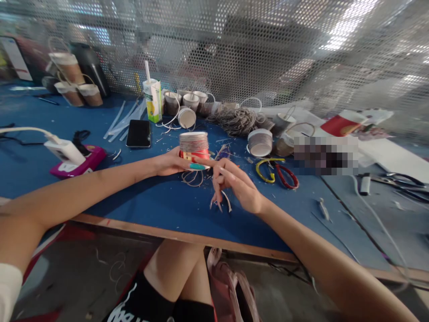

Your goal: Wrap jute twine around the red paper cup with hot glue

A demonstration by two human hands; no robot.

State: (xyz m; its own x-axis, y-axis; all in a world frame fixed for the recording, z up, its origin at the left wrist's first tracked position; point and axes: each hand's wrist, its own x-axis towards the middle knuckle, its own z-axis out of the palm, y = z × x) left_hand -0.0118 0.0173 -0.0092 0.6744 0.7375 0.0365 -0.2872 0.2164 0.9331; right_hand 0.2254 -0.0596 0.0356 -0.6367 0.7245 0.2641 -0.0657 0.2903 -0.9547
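Note:
A red paper cup (194,142) with a pale rim and thin grey-beige cord wound round its upper part is upright over the blue table. My left hand (169,162) is closed round its lower side, the thumb with its long teal nail lying across the front. Close to the cup's right side is my right hand (239,185), its index finger reaching to the left thumb and the other fingers curled. What these fingers pinch, if anything, is hidden. A loose cord loop (193,180) lies below the cup. Under the right fingers a short white strip curves down.
Yellow-and-red-handled scissors (276,172) lie to the right. Behind are a tangled cord bundle (236,120), several cord-wrapped cups and a drink carton (153,100). A black phone (139,134) and a magenta power strip (82,163) are on the left. The table's wooden edge (161,232) runs in front.

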